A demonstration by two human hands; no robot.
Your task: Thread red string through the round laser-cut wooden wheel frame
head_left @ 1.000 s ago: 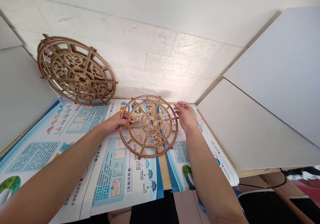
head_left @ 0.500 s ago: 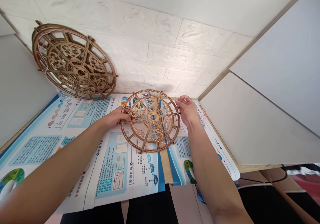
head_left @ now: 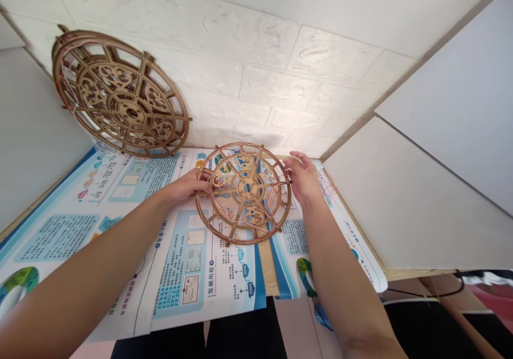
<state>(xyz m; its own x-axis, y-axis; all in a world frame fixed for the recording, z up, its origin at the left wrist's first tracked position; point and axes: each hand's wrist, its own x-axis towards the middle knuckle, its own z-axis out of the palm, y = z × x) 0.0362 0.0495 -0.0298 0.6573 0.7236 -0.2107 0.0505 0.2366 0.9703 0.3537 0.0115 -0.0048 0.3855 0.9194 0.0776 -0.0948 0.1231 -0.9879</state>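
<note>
Presently, left hand (head_left: 188, 185): gripping the near-side rim of the openwork wheel (head_left: 242, 187), which sits between the hands.
Right hand (head_left: 303, 180): fingers curled by the opposite rim (whether they pinch anything, I cannot tell).
Slack wire (head_left: 270, 196): loops across the spokes could snag or kink, if tugged while caught on the frame.
Table (head_left: 267, 268): wood under printed sheets (head_left: 56, 198).
Brick-patterned wall (head_left: 276, 89): white, similar wheels (head_left: 123, 112) leaning at left.

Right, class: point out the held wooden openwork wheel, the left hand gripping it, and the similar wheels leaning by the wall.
Held wooden openwork wheel (head_left: 242, 187): head view, central hub.
Left hand (head_left: 189, 186): head view, back of the hand.
Leaning wheels (head_left: 124, 110): head view, front wheel's hub.
</note>
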